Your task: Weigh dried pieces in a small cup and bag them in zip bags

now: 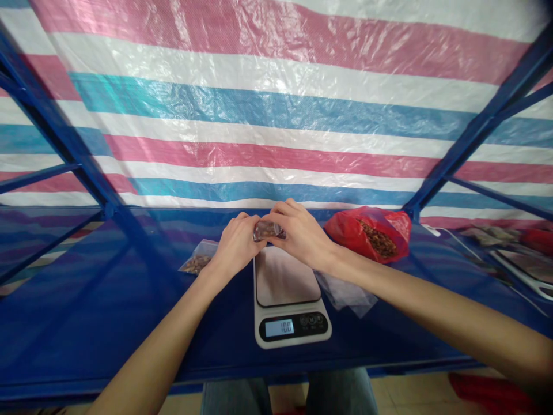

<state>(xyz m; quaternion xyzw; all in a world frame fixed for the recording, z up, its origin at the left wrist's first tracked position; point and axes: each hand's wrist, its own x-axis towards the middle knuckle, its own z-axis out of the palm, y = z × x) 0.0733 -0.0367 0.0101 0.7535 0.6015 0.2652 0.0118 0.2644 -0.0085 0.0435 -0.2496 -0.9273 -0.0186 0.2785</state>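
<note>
Clear little packet (268, 230) sat pinched between my left hand (235, 245) and right hand (302, 236) at frame centre, over the scale (287, 297); one filled packet (197, 262) lay left, red bag (374, 233) remained.

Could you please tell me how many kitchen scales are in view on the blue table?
2. One scale sits in the middle, just below both hands, which hold a small bag. A second scale lies at the far right edge, partly cut off; more could be out of frame.
</note>
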